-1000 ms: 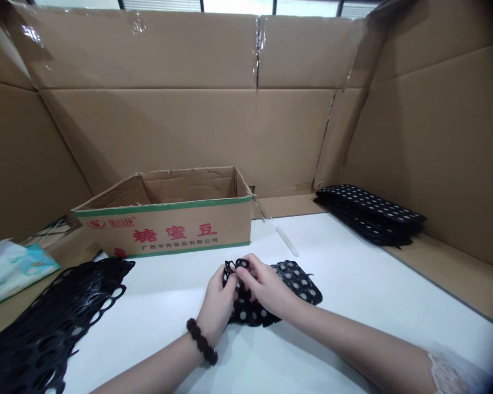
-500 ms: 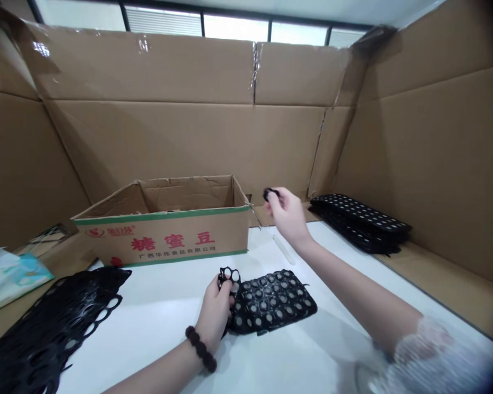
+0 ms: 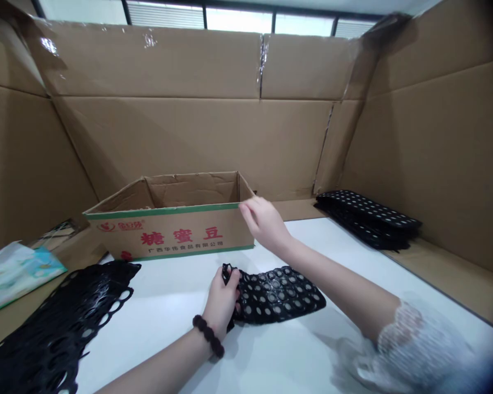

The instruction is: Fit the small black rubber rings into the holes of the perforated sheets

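My left hand [image 3: 222, 298], with a dark beaded band at its wrist, grips the left end of a black sheet [image 3: 281, 295] dotted with rows of pale round spots. The sheet's right part rests on the white table. My right hand [image 3: 265, 223] is at the front right corner of an open cardboard box [image 3: 189, 235] with green edging and red lettering. Its fingers are curled together, and whether anything is between them is hidden. To the left lies a pile of black sheets with ring-shaped holes [image 3: 53, 323].
A stack of black spotted sheets [image 3: 365, 219] lies at the right. A tissue pack [image 3: 20, 276] sits at the far left. Tall cardboard walls [image 3: 181, 137] enclose the back and sides of the white table [image 3: 156, 317].
My right hand has moved left to the box corner; the small black piece it held no longer shows. My left hand keeps its hold, and the ringed strip above it no longer sticks up.
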Available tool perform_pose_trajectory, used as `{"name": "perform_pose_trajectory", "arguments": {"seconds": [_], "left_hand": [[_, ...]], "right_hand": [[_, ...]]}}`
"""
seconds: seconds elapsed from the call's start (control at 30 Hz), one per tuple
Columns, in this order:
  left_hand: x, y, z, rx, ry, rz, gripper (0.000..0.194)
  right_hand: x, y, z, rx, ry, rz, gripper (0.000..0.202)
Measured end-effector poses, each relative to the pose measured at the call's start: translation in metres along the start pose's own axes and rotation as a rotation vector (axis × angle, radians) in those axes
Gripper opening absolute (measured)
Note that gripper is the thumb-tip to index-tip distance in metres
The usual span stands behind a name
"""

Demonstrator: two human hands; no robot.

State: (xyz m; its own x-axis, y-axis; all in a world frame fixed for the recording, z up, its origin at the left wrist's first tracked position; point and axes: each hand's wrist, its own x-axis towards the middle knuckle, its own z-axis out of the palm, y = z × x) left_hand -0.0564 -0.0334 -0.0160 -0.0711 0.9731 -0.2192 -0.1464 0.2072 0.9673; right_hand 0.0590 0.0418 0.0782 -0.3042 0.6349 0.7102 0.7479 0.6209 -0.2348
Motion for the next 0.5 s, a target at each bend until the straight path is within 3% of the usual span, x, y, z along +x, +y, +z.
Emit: {"name": "perform_pose_trajectory", "arguments": {"seconds": [0.1,0.2,0.3,0.5], "left_hand": [[0.001,0.000,0.000,-0.034,-0.009,-0.047,0.029],[0.002,-0.002,0.000,-0.054,-0.049,-0.033,0.030],[0.002,-0.002,-0.001,-0.067,-0.065,-0.040,0.031],[0.003,0.004,-0.004,-0.049,-0.215,-0.109,0.035]], "right_hand": [[-0.056,-0.005,0.001,0.186,-0.201,0.131,0.030],[-0.094,-0.002,0.015,0.347,-0.423,0.256,0.026],[-0.106,0.003,0.027,0.423,-0.511,0.313,0.025],[-0.102,0.004,0.029,0.488,-0.525,0.350,0.031]]}}
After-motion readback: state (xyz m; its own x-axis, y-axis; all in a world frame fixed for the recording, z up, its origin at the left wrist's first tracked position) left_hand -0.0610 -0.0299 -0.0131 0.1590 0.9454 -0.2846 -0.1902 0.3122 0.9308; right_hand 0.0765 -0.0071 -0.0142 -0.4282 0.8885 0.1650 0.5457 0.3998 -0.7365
